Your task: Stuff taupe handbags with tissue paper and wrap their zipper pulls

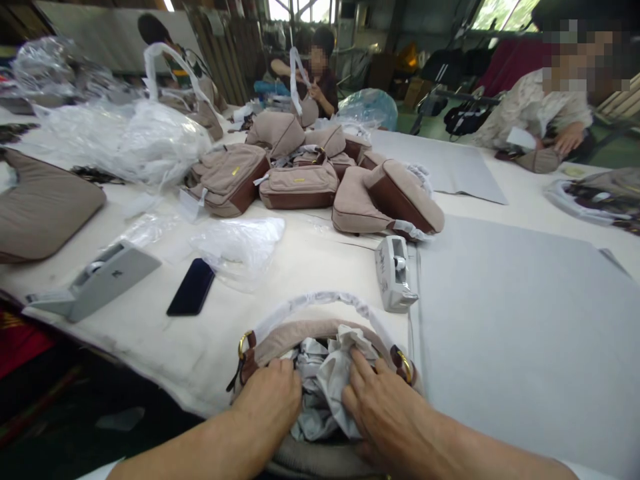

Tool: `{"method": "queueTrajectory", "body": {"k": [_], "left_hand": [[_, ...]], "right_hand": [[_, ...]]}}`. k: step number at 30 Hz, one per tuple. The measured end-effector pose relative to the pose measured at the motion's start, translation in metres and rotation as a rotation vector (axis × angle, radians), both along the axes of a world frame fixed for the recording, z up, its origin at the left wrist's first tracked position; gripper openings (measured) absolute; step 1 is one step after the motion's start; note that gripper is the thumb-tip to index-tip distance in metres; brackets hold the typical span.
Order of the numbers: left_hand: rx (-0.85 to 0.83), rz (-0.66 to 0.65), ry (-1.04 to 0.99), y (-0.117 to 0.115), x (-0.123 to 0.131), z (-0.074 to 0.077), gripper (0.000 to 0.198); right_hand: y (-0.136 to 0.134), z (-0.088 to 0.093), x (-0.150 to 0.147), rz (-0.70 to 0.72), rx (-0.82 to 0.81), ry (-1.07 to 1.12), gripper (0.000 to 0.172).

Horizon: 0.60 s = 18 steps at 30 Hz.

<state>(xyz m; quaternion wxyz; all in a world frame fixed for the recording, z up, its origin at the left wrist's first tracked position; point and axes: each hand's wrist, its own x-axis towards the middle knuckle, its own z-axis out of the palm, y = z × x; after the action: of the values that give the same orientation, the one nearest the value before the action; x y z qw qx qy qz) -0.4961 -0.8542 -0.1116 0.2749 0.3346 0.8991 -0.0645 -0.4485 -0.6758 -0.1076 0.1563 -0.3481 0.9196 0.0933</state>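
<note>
Handbag [295,337] is sitting at the near table [310,260] edge, mouth up, long axis running L-R. Crumpled paper [333,377] is filling the mouth, between both hands, approx. equal reach. Left hand [273,397] is curling into the mouth; fingertips hidden, so grip can't be told. Right hand [385,410] is pressing flat on the paper, fingers spread, clasping nothing. Beyond handbag: tape dispenser [395,273], phone [191,287], bag pile [300,183]. Right of handbag: grey sheet [525,320].

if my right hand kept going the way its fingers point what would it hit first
The crumpled white stuffing paper in the open beige fabric handbag; fingertips of the right hand seem to touch it, depth unclear.
</note>
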Motion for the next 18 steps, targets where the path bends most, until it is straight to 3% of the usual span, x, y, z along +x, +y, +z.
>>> {"method": "queueTrajectory", "body": {"k": [3, 8, 10, 13, 15, 18], "left_hand": [[-0.057, -0.034, 0.013, -0.004, 0.005, -0.011, 0.030], [-0.007, -0.138, 0.041, 0.015, -0.009, -0.012, 0.065], [-0.036, -0.248, -0.003, 0.026, -0.015, -0.015, 0.058], [-0.089, -0.399, -0.079, 0.038, -0.019, -0.016, 0.028], [-0.084, -0.449, -0.078, 0.040, -0.020, -0.008, 0.020], [-0.063, -0.488, -0.072, 0.033, -0.023, 0.015, 0.020]], "right_hand": [[-0.001, 0.000, -0.004, -0.015, 0.021, -0.081, 0.011], [-0.001, -0.002, 0.005, 0.072, -0.078, -0.124, 0.007], [-0.002, -0.002, 0.012, 0.093, -0.095, -0.135, 0.007], [-0.002, -0.003, 0.022, 0.113, -0.070, -0.187, 0.011], [0.001, -0.006, 0.026, 0.074, 0.009, -0.283, 0.010], [0.006, -0.019, 0.027, -0.071, 0.071, -0.438, 0.004]]}}
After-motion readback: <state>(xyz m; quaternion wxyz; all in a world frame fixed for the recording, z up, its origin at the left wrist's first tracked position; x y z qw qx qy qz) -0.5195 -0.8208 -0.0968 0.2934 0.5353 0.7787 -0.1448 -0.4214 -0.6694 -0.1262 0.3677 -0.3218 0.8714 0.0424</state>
